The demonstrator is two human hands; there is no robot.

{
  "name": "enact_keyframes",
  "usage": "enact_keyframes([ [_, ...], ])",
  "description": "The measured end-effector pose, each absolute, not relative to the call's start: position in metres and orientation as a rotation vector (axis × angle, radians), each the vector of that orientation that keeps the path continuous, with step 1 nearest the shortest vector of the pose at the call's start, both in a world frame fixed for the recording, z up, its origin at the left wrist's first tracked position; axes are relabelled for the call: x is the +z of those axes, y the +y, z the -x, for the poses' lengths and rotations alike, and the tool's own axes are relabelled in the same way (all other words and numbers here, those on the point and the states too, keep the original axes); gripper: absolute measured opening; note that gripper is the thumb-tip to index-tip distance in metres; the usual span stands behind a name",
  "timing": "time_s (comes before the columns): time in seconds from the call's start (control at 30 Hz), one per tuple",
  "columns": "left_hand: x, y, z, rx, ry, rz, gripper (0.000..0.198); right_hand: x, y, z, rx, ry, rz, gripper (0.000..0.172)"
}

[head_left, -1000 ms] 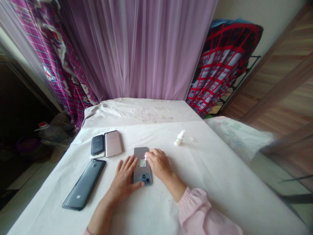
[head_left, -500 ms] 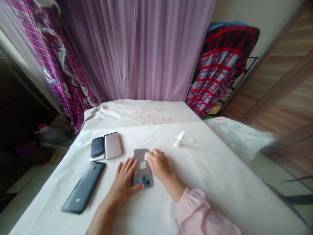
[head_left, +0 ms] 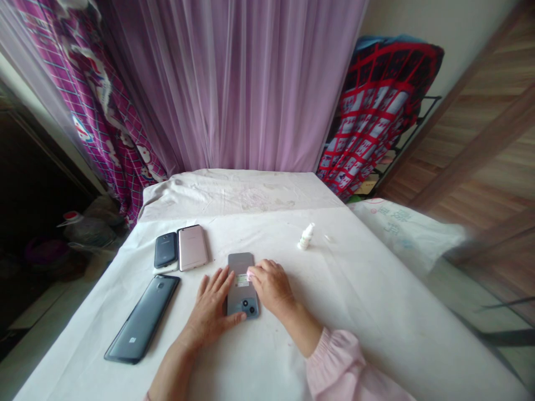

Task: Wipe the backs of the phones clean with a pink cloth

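A grey smartphone [head_left: 241, 298] lies back up on the white tablecloth, its camera end toward me and a pale label on its middle. My left hand [head_left: 214, 301] rests against its left side with fingers spread, the thumb over the camera end. At the phone's right edge, my right hand [head_left: 271, 283] is closed on a small pink cloth [head_left: 249, 274], which touches the back beside the label. Most of the cloth is hidden inside the fingers.
To the left lie a long dark phone [head_left: 144, 320], a rose-gold phone [head_left: 192, 247] and a small dark phone [head_left: 166, 249] on top of something white. A white spray bottle [head_left: 306, 236] stands at the right, with its small clear cap [head_left: 328, 239] beside it.
My right hand has slid slightly toward me along the phone, bringing the pink cloth down beside the label. My left hand stays in place.
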State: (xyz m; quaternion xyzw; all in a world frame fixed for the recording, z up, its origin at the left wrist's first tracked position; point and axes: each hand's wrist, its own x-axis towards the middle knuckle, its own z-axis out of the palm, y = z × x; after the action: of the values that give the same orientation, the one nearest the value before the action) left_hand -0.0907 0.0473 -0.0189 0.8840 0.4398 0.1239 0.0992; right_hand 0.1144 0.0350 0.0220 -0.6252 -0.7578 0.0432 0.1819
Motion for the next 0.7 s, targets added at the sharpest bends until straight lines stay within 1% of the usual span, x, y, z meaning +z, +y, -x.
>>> enact_keyframes([
  [0.3,-0.022,0.047,0.091,0.371,1.3,-2.608,0.093,0.021,0.048,-0.114,0.095,-2.14,1.783,0.016],
  [0.57,-0.027,0.048,0.092,0.42,1.299,-2.625,0.094,0.019,0.061,-0.114,0.1,-2.112,1.788,0.015],
  [0.7,-0.025,0.048,0.092,0.389,1.293,-2.62,0.093,0.019,0.063,-0.114,0.104,-2.101,1.793,0.015],
])
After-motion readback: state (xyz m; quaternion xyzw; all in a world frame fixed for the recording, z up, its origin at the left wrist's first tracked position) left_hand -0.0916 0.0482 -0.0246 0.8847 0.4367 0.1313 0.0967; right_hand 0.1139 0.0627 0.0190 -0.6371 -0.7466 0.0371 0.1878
